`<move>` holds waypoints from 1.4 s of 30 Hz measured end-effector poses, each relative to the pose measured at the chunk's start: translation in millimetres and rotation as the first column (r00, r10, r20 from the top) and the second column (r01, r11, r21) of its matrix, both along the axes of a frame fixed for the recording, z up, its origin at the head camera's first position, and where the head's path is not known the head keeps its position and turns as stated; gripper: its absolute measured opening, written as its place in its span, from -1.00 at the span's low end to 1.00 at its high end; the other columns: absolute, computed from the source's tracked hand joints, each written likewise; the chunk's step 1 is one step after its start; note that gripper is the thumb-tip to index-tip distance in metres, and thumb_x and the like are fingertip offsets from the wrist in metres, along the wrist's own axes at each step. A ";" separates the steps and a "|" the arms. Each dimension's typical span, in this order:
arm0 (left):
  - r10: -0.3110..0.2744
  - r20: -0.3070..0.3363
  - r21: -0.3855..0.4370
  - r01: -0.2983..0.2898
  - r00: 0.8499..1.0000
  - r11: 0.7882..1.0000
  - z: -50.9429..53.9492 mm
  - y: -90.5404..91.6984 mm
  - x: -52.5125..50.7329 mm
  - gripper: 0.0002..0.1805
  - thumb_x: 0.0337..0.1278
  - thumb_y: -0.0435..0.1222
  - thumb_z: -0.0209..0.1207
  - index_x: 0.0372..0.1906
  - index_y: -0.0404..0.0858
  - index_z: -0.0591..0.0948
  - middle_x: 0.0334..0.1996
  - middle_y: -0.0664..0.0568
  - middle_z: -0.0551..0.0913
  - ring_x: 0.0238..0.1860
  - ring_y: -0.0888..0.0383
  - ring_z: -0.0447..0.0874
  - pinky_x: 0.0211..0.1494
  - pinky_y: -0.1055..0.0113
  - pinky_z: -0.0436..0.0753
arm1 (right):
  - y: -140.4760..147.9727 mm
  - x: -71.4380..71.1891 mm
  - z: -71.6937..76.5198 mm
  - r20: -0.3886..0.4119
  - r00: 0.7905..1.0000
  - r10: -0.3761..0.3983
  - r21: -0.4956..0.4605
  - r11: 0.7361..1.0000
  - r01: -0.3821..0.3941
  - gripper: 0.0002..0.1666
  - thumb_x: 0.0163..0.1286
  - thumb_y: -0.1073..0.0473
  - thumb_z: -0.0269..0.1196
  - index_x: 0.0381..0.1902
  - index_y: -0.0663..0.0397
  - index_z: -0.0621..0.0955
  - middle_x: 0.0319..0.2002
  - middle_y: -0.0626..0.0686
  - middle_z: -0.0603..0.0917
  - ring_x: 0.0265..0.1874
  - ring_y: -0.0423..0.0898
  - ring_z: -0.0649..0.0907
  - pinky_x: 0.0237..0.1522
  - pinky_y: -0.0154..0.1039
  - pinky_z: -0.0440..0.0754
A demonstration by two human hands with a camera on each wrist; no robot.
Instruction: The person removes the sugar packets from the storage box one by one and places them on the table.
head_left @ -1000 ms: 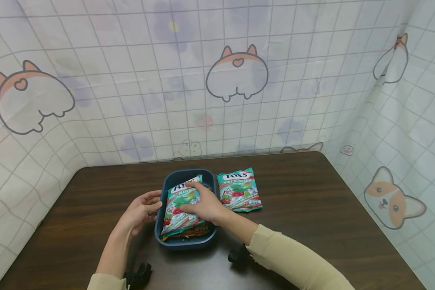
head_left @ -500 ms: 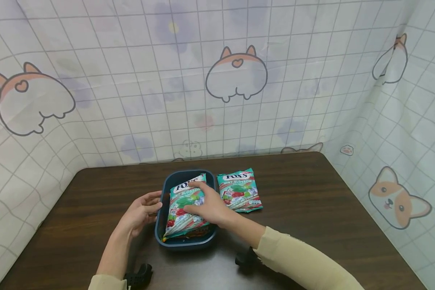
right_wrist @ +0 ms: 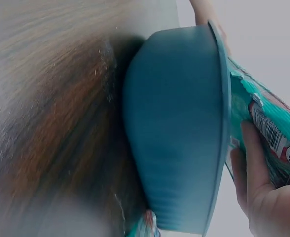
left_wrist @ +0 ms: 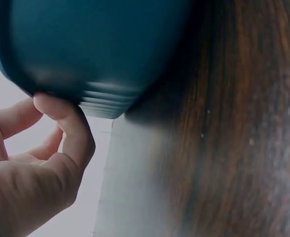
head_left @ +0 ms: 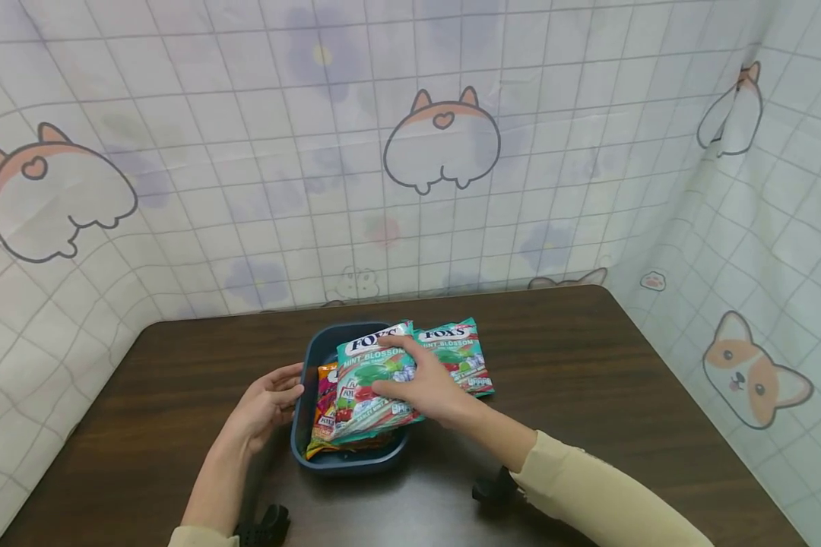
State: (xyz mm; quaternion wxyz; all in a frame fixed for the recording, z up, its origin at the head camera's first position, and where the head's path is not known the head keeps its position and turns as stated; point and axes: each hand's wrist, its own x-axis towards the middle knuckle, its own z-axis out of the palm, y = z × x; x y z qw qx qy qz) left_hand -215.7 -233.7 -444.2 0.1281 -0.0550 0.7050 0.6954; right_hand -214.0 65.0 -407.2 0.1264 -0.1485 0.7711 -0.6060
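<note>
My right hand (head_left: 432, 384) grips a green bag of candy (head_left: 372, 387), marked Fox's Mint Blossom, at the upper part of a dark blue plastic tub (head_left: 366, 465). In the right wrist view the bag (right_wrist: 278, 128) stands above the tub's rim, fingers against its barcode side. Under it, inside the tub, an orange and purple candy bag (head_left: 321, 425) shows along the left. My left hand (head_left: 265, 406) rests its fingertips against the tub's left wall, thumb near the rim in the left wrist view. What else lies in the tub is hidden.
A second green Mint Blossom bag (head_left: 461, 353) lies on the table right of the tub, partly covered by the held bag. The dark wooden table (head_left: 588, 403) ends at a patterned cloth wall (head_left: 315, 228) behind and at the sides.
My right hand has lifted the green candy bag and shifted it right, over the tub's right rim. The orange bag beneath now shows more. My left hand stays against the tub.
</note>
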 end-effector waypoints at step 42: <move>0.132 0.079 0.028 -0.135 0.988 0.990 5.7 12.3 7.8 -0.46 0.53 -0.41 0.05 0.50 -0.40 0.30 0.23 -0.27 0.55 -0.08 0.08 0.69 0.00 0.22 0.67 | 88.3 -13.8 -3.7 0.059 0.997 -0.054 -0.059 0.997 0.058 -0.20 0.39 0.09 0.42 0.52 -0.17 0.37 0.22 0.29 0.45 -0.13 0.07 0.67 -0.13 -0.15 0.70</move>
